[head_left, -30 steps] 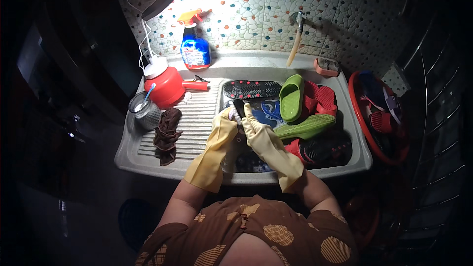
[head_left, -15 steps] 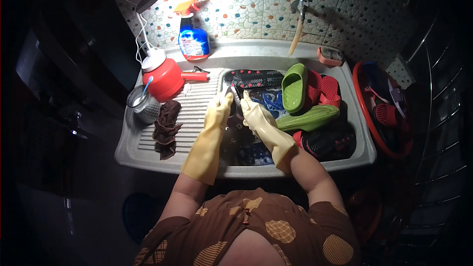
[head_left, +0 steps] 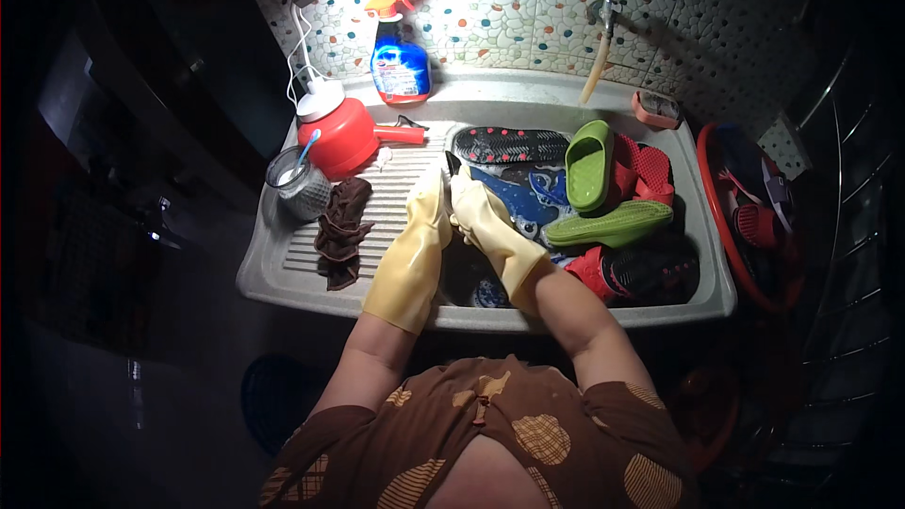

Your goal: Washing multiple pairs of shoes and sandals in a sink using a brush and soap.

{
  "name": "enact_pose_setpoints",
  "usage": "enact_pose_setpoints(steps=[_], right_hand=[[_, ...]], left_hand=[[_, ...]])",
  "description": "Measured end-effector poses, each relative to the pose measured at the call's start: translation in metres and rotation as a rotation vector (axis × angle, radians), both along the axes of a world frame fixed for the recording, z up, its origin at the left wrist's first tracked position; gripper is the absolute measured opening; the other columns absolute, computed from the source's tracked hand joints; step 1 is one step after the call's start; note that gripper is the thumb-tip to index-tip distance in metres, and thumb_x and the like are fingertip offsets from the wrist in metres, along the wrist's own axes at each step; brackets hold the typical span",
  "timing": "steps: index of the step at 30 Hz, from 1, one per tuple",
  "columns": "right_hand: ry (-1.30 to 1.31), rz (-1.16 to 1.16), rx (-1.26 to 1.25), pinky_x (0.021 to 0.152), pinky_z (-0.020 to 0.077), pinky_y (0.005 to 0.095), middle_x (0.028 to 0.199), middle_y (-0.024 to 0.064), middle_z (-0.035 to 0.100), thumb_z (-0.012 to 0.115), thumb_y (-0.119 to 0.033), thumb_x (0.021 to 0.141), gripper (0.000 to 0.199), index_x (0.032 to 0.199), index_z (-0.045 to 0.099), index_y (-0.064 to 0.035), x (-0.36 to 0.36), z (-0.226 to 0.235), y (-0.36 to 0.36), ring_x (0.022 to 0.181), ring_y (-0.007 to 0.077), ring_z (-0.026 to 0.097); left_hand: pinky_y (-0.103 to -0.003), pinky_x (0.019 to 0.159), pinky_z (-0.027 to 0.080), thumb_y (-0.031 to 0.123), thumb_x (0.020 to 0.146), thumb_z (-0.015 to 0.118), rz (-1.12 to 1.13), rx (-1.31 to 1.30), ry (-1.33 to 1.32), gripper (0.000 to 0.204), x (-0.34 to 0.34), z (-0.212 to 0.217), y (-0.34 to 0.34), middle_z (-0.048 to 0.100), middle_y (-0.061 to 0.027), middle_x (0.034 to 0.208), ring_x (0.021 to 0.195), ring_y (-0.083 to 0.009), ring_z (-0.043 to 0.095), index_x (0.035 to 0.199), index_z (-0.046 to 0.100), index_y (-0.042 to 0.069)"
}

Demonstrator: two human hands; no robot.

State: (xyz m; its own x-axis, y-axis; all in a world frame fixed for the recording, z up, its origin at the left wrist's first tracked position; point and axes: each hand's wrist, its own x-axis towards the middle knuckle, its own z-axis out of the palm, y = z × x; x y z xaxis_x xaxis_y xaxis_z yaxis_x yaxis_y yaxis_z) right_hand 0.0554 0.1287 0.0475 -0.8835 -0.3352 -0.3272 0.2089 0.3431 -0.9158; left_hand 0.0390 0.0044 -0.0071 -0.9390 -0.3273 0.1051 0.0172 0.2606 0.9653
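Both my hands wear long yellow rubber gloves and meet over the left edge of the sink basin (head_left: pixel 718 297). My left hand (head_left: pixel 429 196) and my right hand (head_left: pixel 471 196) are closed on a dark object (head_left: pixel 452 163); only its tip shows between the fingertips, so its kind is hidden. Just beyond them lies a black sole with red dots (head_left: pixel 509 145). To the right a green clog (head_left: pixel 588 170) rests against red footwear (head_left: pixel 641 174), above another green clog (head_left: pixel 613 225). A blue piece (head_left: pixel 504 200) lies wet with suds beside my right glove.
On the ribbed drainboard (head_left: pixel 396 165) stand a red dipper (head_left: pixel 344 137), a glass jar with a brush (head_left: pixel 304 193) and a crumpled brown cloth (head_left: pixel 343 231). Behind are a blue spray bottle (head_left: pixel 401 66), a tap with hose (head_left: pixel 599 47) and a soap dish (head_left: pixel 657 110). A red tub (head_left: pixel 712 188) holds footwear.
The whole view has shifted, so the sink sits further right. My hands have come closer together, and the dark object between them shows less. The blue piece in the basin shows more.
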Motion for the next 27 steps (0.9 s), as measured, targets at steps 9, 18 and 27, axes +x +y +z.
enact_pose_setpoints(steps=[9,18,27], right_hand=[[0.018,-0.226,0.036,0.047,0.0462,0.0376,0.062,0.0083,0.061,0.023,-0.058,0.102,0.067,0.087,0.062,-0.0059,-0.001,0.009,0.006,0.046,0.0224,0.056],[0.017,-0.019,0.275,0.063,0.0507,0.0351,0.080,0.0093,0.065,0.036,-0.040,0.106,0.042,0.128,0.057,-0.0125,-0.008,0.022,0.011,0.063,0.0220,0.062],[0.389,0.143,0.291,0.091,0.0502,0.0407,0.103,0.0270,0.068,0.037,-0.026,0.103,0.045,0.130,0.048,0.0082,-0.007,0.007,0.013,0.093,0.0359,0.068]], left_hand=[[-0.039,0.079,0.051,0.029,0.105,0.041,-0.077,0.294,0.029,0.036,-0.029,-0.025,-0.003,0.066,-0.0128,0.096,0.088,-0.0253,0.063,0.123,0.057,0.002],[-0.037,0.077,0.052,0.033,0.104,0.046,-0.018,-0.143,-0.090,0.037,-0.010,0.004,0.003,0.067,-0.0130,0.095,0.082,-0.0255,0.063,0.122,0.059,0.003],[-0.042,0.083,0.052,0.016,0.095,0.056,0.001,-0.817,-0.057,0.032,-0.013,-0.001,-0.001,0.065,-0.0220,0.109,0.097,-0.0371,0.065,0.123,0.055,-0.001]])
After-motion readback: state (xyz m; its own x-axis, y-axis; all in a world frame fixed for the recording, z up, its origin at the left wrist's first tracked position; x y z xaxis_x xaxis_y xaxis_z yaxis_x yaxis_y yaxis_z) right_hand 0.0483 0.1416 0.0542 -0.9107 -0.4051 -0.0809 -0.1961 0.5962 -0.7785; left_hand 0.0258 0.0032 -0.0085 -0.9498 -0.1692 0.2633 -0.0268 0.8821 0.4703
